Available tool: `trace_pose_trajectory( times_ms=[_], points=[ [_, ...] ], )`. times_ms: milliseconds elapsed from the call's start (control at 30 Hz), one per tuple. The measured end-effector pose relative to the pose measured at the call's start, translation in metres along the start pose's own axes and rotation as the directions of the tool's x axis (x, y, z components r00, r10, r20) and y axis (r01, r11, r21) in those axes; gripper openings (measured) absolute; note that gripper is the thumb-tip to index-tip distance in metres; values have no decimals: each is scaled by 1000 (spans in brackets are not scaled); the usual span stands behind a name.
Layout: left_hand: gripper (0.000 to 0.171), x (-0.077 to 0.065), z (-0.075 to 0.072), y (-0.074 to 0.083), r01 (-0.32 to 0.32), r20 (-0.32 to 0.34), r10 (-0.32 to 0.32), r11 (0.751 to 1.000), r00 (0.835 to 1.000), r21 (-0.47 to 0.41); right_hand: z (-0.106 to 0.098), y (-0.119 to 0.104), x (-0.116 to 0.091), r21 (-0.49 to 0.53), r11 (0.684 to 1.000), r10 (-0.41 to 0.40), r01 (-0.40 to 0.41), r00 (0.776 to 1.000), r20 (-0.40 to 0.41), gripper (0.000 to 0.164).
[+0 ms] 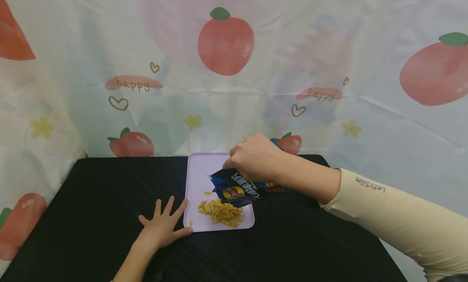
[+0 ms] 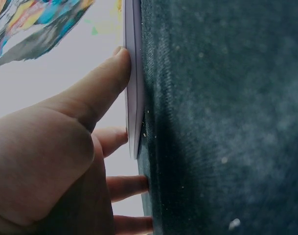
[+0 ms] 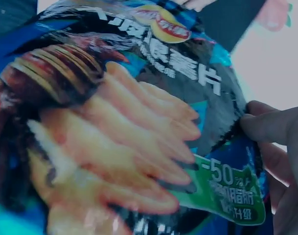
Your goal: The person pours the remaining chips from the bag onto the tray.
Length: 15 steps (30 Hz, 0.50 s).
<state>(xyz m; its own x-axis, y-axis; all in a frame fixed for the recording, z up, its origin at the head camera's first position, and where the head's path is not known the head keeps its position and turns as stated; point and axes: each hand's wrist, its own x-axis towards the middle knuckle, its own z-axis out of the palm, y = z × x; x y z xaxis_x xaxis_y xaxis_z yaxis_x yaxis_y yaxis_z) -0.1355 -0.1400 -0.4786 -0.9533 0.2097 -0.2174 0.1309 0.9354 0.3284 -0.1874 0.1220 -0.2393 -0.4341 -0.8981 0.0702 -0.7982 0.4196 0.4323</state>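
Note:
My right hand grips a dark blue and black potato chip bag by its edge, tilted above the lilac tray. In the right wrist view the thumb lies along the bag's edge, and crinkle-cut chips are printed on the bag. Under the bag's lower end, a pile of yellow chips lies on the tray, with a few loose pieces apart from it. My left hand is spread on the table, its thumb and index finger touching the tray's near left corner. The bag's mouth is not clearly visible.
A black cloth covers the table, and the tray reaches almost to its far edge. Behind hangs a pale curtain printed with fruit, hearts and flowers. Small crumbs dot the cloth in the left wrist view.

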Motion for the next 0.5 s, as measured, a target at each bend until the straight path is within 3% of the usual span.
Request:
trace_pose_trajectory(
  times_ms=[267, 400, 500],
  points=[
    [92, -1, 1, -1, 0, -4, 0, 1000, 1000, -11, 1, 1, -6, 42, 998, 39, -38, 999, -19, 32],
    [92, -1, 2, -1, -1, -5, 1, 1000, 1000, -9, 8, 8, -21, 111, 986, 137, -127, 987, -82, 26],
    [92, 0, 1, -1, -3, -3, 3, 1000, 1000, -10, 17, 15, -38, 200, 953, 259, -229, 955, -142, 23]
  ],
)
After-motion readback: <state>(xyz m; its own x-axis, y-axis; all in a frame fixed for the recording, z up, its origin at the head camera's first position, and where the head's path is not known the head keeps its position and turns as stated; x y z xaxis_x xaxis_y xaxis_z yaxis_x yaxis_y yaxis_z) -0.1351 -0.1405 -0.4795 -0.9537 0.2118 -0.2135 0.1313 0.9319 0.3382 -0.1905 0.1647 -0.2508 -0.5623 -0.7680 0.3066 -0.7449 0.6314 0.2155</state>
